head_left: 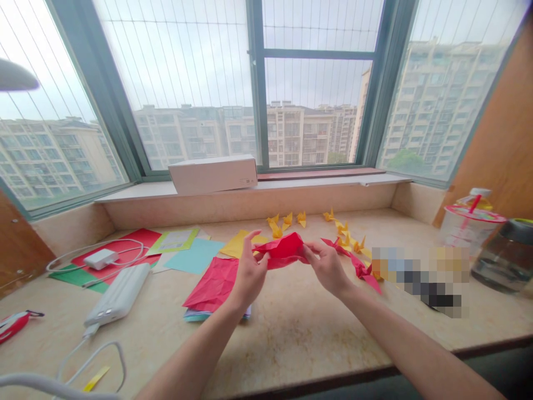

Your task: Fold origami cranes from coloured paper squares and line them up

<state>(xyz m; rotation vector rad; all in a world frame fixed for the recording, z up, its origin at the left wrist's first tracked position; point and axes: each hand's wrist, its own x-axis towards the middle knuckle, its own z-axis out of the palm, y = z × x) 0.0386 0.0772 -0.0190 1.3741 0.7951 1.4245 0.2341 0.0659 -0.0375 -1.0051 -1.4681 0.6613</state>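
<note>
A red sheet of folding paper, bent and partly folded, is held above the stone counter between my two hands. My left hand pinches its left end, with the index finger raised. At the other end, my right hand grips the paper between thumb and fingers. Below and left of my left hand lies a stack of paper with a creased red sheet on top. Red folded paper cranes rest just beyond my right hand, and several yellow paper cranes sit behind the held sheet.
Coloured sheets spread over the left, near a white power bank, a charger and cables. A red pocketknife-like object lies far left. A plastic cup and a dark-lidded bottle stand right. A white box rests on the sill.
</note>
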